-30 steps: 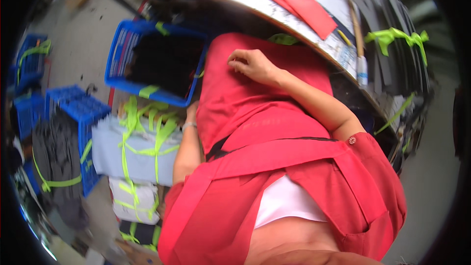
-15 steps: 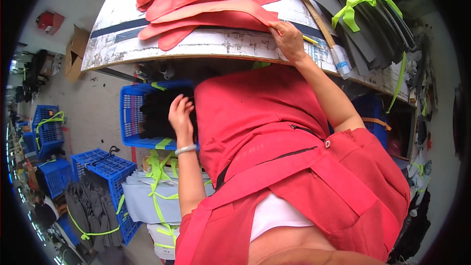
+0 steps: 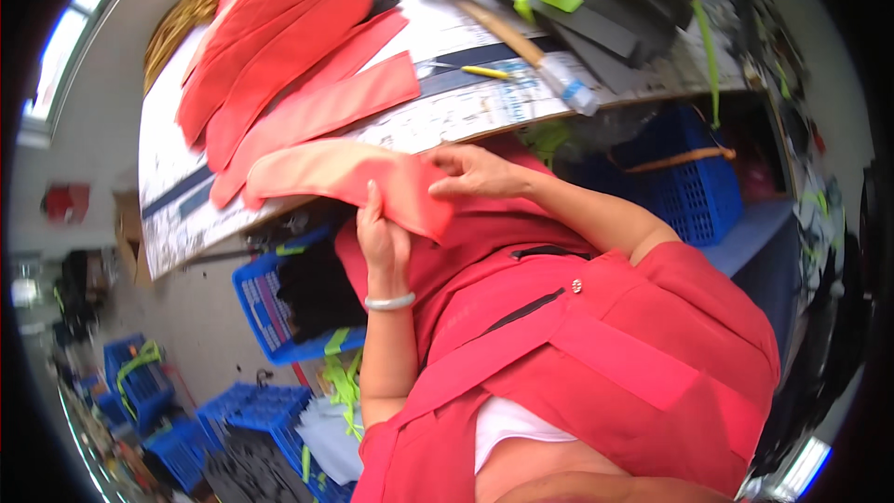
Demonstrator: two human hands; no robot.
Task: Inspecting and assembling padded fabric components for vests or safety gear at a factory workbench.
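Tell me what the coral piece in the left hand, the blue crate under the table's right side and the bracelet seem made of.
Coral piece: probably matte fabric, perhaps coated; it bends softly at the left hand.
Blue crate: likely moulded plastic, given its even colour and regular holes; finish unclear in shadow.
Bracelet: smooth, pale, seemingly rigid ring; stone, glass or plastic, I can't tell.

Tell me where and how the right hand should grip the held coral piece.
Pinch the coral piece by its right end, probably best approached from the right: it looks thin, that end projects past the table, and the left hand holds the lower edge.
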